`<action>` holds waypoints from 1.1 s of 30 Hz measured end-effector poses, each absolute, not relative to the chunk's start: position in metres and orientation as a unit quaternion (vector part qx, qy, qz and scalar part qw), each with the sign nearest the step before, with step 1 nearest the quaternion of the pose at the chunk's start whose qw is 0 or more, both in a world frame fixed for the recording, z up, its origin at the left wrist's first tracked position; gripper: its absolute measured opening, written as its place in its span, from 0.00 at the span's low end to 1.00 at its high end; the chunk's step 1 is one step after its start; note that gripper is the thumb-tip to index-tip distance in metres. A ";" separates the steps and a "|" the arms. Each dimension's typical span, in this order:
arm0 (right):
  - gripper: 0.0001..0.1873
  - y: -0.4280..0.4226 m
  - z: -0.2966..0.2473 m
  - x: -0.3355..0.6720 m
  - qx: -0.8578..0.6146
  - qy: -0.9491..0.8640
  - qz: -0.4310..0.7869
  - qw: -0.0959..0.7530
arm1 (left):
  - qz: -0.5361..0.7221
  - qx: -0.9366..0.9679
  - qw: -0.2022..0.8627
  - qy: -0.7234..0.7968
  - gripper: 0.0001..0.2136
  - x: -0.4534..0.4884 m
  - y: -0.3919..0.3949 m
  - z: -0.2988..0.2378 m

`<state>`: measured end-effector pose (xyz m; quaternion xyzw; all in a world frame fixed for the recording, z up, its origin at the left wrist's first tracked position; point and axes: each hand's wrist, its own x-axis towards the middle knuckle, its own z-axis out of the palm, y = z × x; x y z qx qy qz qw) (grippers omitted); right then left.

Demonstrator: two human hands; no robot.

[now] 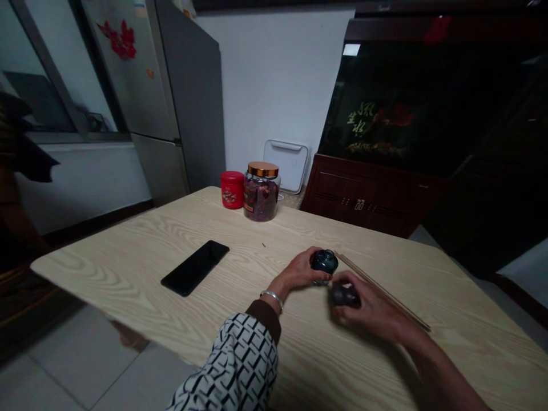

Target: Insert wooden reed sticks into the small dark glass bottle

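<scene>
A small, glossy dark teal pot (324, 261) with a narrow round neck stands on the table, and my left hand (299, 269) is wrapped round its near left side. Just to the right and closer to me, my right hand (363, 302) grips a small dark brown rounded piece (345, 295) between thumb and fingers. That piece is slightly blurred, and I cannot tell whether it is a lid or a cup. Beyond my right hand, thin brown sticks (385, 292) lie slantwise on the wood, partly hidden by the hand.
On the pale wooden table (141, 240), a black phone (196, 267) lies at the left. A red canister (232, 190) and a clear jar with a copper-coloured lid (261, 194) stand at the back edge. A fridge (192, 103) and a dark cabinet (368, 194) are behind.
</scene>
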<state>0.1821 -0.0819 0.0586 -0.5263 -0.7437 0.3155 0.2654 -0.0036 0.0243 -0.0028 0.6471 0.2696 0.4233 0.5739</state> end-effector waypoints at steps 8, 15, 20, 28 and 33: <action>0.21 -0.019 0.088 0.165 -0.410 -0.543 0.373 0.631 | 0.425 0.654 0.560 0.281 0.34 -0.005 0.023 -0.002; 0.22 0.004 0.057 0.162 -0.428 -0.602 0.339 0.583 | 0.424 0.672 0.542 0.273 0.34 -0.003 0.029 -0.007; 0.19 -0.006 0.061 0.172 -0.471 -0.663 0.293 0.503 | 0.428 0.670 0.547 0.263 0.35 -0.002 0.032 -0.011; 0.30 -0.001 0.091 0.190 -0.487 -0.778 0.246 0.311 | 0.426 0.678 0.534 0.271 0.36 -0.003 0.031 -0.010; 0.22 0.004 0.110 0.183 -0.503 -0.819 0.151 0.231 | 0.424 0.685 0.526 0.272 0.34 -0.004 0.032 -0.010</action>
